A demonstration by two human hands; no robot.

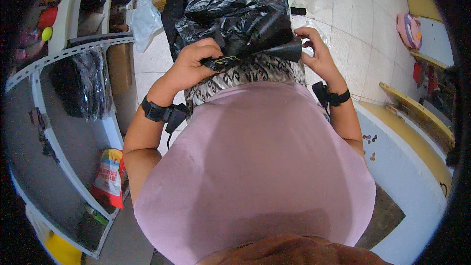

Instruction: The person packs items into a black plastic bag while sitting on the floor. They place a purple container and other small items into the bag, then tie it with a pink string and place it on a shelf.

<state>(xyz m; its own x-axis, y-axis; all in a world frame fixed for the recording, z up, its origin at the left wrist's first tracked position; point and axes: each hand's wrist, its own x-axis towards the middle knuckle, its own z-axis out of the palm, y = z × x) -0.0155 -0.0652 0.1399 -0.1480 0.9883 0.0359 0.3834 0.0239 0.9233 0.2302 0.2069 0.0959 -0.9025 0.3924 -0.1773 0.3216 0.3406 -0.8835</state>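
Observation:
A large black plastic sheet or bag [235,11] lies in front of me, over or against patterned fabric [254,70] at my lap. My left hand [197,60] grips a bunched edge of the black plastic, where a thin yellow strand [224,60] shows. At the right, my right hand [316,53] is at the folded right corner of the plastic, thumb and fingers apart on either side; whether they pinch it cannot be told. Both wrists carry black straps with small black boxes.
A metal-framed shelf rack [40,62] with plastic-wrapped goods and a red and white bag [109,176] stands at the left. Clear plastic bags [145,22] lie on the tiled floor [353,25]. A light blue-white surface [401,169] is at the right, beside wooden boards [419,114].

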